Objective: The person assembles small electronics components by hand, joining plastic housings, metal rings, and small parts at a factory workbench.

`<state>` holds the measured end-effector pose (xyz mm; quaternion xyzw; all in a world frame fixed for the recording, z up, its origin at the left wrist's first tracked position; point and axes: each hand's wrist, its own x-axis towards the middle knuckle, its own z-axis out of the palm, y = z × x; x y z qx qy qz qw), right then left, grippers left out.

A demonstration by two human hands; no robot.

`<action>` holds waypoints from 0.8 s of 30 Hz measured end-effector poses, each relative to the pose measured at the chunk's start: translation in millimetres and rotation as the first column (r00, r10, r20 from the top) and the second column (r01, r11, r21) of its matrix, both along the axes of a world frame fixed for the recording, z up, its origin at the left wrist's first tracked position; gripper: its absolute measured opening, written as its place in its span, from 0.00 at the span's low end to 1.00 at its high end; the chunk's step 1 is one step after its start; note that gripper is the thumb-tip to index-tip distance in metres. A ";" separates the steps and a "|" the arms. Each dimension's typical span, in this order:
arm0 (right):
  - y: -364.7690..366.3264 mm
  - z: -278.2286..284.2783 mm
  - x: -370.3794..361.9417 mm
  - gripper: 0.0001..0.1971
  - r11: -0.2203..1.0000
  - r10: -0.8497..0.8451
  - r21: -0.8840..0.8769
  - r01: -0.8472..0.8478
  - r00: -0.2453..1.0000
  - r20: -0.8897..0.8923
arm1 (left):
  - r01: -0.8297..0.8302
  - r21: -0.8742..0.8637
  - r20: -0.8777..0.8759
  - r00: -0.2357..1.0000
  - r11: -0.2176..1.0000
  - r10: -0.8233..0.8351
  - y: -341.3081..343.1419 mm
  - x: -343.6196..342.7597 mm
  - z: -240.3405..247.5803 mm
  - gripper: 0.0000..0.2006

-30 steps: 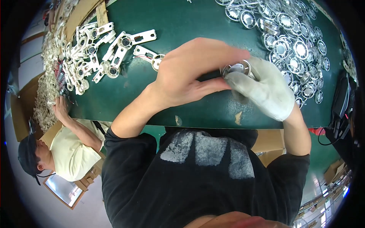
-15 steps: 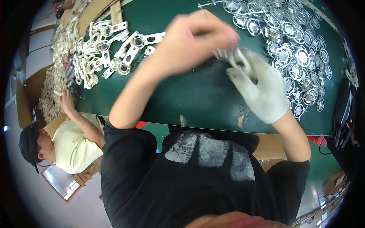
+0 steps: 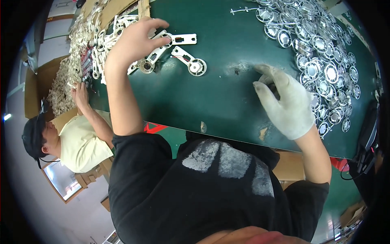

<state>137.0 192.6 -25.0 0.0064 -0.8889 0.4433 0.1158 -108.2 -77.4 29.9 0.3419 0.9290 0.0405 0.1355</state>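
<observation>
My bare left hand (image 3: pixel 136 40) hovers over a heap of white plastic parts (image 3: pixel 118 30), its thumb and fingers apart. Close to its fingertips lies a white arm-shaped part with a rectangular slot (image 3: pixel 185 39). A similar white part with a round silver end (image 3: pixel 197 66) rests alone on the green tabletop, to the right of the heap. My right hand (image 3: pixel 284 103), in a pale work glove, is curled loosely above the table. A gap shows between its thumb and fingers, and I see nothing held there.
Many silver ring-shaped parts (image 3: pixel 323 75) cover the table's right side, with a thin silver piece (image 3: pixel 243 10) at the far edge. Cardboard (image 3: pixel 109 14) lies at the far left. Beside me on the left, a person in a cap (image 3: pixel 83 144) reaches toward more white parts.
My hands have come apart. The left has swung left to the white heap, and the white piece earlier between both hands no longer shows there. My right glove stays in nearly the same place.
</observation>
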 end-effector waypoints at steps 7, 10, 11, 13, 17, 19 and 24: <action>-1.7 -2.8 -2.7 0.18 0.996 0.067 0.058 -0.068 0.997 0.025 | 0.125 0.259 -0.171 0.982 0.958 -0.082 4.9 19.1 -10.5 0.14; 4.0 -0.4 -14.6 0.30 0.980 0.066 0.197 0.002 0.938 -0.341 | 0.194 0.402 -0.018 0.979 0.895 -0.204 50.1 50.4 3.0 0.16; 5.9 1.9 -15.1 0.30 0.959 0.042 0.275 0.073 0.919 -0.391 | 0.276 0.490 -0.012 0.950 0.827 -0.311 69.2 64.3 3.5 0.17; 12.8 4.5 -19.1 0.30 0.902 0.017 0.393 0.178 0.896 -0.444 | 0.357 0.633 0.029 0.876 0.687 -0.481 103.7 84.5 -6.7 0.17; 27.8 0.3 -7.4 0.17 0.889 -0.338 0.237 0.391 0.911 -0.236 | 0.251 0.728 -0.009 0.934 0.638 -0.356 145.6 95.4 -28.1 0.20; 38.9 16.1 -10.6 0.19 0.842 -0.497 0.145 0.520 0.851 -0.167 | 0.382 0.650 -0.240 0.923 0.657 -0.299 151.8 87.7 -49.7 0.19; 54.8 21.5 -13.8 0.16 0.707 -0.693 -0.257 0.658 0.717 -0.072 | 0.554 0.367 -0.433 0.813 0.747 -0.390 157.4 94.7 -78.3 0.12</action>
